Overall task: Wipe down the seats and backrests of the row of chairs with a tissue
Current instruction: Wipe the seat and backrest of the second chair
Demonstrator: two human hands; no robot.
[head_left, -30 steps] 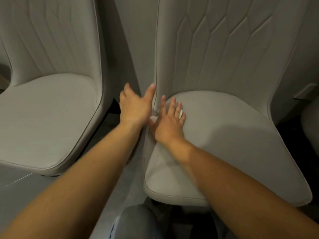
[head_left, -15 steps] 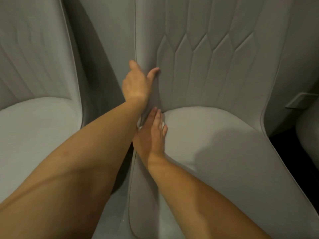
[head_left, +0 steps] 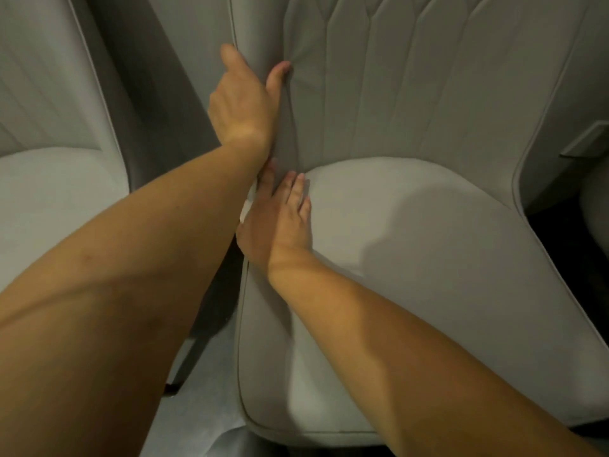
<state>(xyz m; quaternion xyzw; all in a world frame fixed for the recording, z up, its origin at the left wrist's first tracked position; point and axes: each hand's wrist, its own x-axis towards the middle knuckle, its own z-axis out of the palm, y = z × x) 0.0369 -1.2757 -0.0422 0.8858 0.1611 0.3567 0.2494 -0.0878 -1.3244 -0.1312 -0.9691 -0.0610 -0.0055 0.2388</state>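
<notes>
A grey upholstered chair fills the right half of the view, with its seat (head_left: 428,258) below and its quilted backrest (head_left: 412,94) behind. My left hand (head_left: 245,103) grips the backrest's left edge, thumb on the front face and fingers round the side. My right hand (head_left: 280,222) lies flat at the seat's back left corner, pressing a white tissue (head_left: 247,206) against it. Only a sliver of the tissue shows beside the fingers. My left forearm crosses over the right hand's fingertips.
A second grey chair (head_left: 49,209) stands to the left, with a dark gap (head_left: 158,103) between the two. A third seat's edge (head_left: 596,206) shows at the far right. Grey floor (head_left: 184,423) lies below the gap.
My left hand rose from the seat corner up to the backrest's left edge and took hold of it. My right hand slid with the tissue toward the seat's back left corner. The view moved closer.
</notes>
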